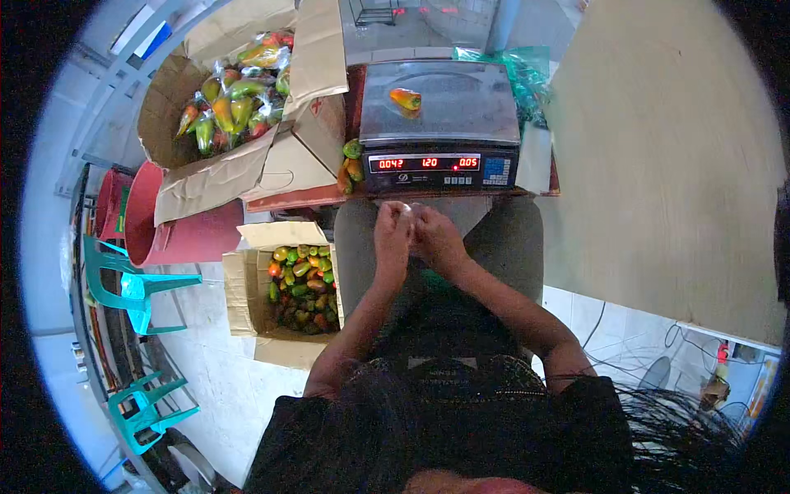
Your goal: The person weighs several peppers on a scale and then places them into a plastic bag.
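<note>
My left hand (391, 235) and my right hand (438, 239) meet over my lap, just in front of the scale. Their fingertips are pinched close together around a small, shiny bit of clear plastic (406, 211); most of it is hidden by the fingers. On the metal plate of the digital scale (485, 111) lies a single orange-and-green pepper (405, 100), apart from both hands. The scale's red display is lit. A few more peppers (351, 169) rest on the table against the scale's left side.
At the far left, an open cardboard box (214, 177) holds peppers in clear bags. Below it, a smaller carton (284, 350) on the floor is full of loose peppers. Green plastic bags (531, 82) lie right of the scale, beside a wooden board (666, 165). Teal chairs (140, 288) stand left.
</note>
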Tool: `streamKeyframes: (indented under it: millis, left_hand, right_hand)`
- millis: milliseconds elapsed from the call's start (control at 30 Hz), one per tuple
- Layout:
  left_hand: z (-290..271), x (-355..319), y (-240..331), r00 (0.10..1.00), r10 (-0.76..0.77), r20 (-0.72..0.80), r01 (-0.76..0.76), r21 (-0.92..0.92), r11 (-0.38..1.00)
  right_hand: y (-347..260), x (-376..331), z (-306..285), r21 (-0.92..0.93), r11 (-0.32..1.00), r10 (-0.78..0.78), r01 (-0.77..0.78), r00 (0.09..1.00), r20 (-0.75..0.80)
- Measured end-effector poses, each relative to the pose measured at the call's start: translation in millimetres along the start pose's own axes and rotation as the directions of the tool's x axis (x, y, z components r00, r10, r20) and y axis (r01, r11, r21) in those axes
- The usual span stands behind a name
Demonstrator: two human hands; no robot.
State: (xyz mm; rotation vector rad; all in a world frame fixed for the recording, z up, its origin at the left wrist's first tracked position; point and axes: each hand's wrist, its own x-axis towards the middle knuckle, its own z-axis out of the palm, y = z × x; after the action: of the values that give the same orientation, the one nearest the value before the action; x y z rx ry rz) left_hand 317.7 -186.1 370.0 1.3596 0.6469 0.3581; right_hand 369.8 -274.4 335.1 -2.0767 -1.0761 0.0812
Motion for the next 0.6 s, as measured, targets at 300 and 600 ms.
streamKeyframes:
  millis: [300,600]
  left_hand:
    - [-57,21,10,0.996,0.026,-0.088,-0.039,-0.148,0.988]
    - [-57,22,19,0.995,0.021,-0.095,-0.036,-0.158,0.987]
  right_hand:
    - [9,99,-50,-0.104,0.990,-0.118,0.098,0.971,-0.208]
    - [75,189,-23,-0.434,0.882,-0.211,0.182,0.977,-0.018]
